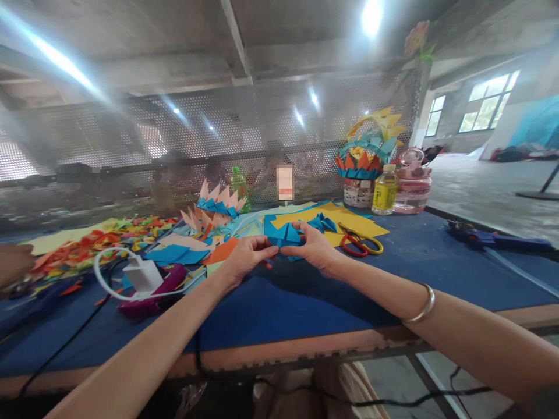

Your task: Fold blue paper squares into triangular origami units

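Note:
Both my hands meet over the blue table point(279, 302). My left hand point(244, 256) and my right hand point(312, 247) pinch a small folded blue paper piece point(283, 234) between their fingertips, held just above the tabletop. A silver bangle point(421, 308) sits on my right forearm. Another folded blue piece point(323, 221) lies just behind my right hand on yellow paper sheets point(349, 224).
Red-handled scissors point(360, 244) lie right of my hands. A white charger with cable point(142, 274) and a purple tool point(151, 297) sit at left among coloured paper pieces point(100, 241). A paper basket point(367, 163), bottle point(385, 191) and pink jar point(413, 183) stand at the back. Another person's hand point(13, 262) shows at far left.

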The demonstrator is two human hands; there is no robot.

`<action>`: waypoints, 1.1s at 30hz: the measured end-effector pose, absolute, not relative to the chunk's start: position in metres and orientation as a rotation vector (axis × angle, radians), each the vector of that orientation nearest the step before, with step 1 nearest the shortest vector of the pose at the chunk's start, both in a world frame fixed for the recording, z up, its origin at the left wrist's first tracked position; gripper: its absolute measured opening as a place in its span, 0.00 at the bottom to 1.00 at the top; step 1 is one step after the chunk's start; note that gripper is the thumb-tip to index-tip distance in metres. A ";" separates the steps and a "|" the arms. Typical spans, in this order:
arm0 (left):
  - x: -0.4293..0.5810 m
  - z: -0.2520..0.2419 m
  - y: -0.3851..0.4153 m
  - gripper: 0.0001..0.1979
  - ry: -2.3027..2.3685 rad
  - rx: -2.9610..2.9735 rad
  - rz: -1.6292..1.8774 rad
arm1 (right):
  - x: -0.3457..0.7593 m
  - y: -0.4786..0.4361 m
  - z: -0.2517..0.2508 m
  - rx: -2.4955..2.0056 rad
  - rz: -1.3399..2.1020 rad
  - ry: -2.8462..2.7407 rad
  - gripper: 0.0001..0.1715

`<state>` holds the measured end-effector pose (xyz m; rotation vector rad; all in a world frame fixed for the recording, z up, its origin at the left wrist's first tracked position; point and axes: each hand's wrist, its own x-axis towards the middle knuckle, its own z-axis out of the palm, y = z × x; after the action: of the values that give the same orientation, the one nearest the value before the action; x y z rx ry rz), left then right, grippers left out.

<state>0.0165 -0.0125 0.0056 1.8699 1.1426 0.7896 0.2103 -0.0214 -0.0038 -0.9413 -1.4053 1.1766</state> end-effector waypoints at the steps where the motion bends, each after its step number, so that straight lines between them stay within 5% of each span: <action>1: 0.017 0.006 -0.013 0.10 1.143 1.874 0.787 | 0.210 -0.022 -0.003 -0.946 1.177 -1.407 0.33; 10: 0.017 0.006 -0.013 0.10 1.155 1.875 0.758 | 0.210 -0.025 -0.001 -0.954 1.149 -1.436 0.24; 33: 0.017 0.006 -0.012 0.11 1.150 1.862 0.859 | 0.211 -0.023 -0.004 -0.957 1.128 -1.488 0.23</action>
<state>0.0171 -0.0122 0.0065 1.8625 1.1496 0.8588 0.2109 -0.0226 -0.0042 -0.9573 -1.4878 1.1277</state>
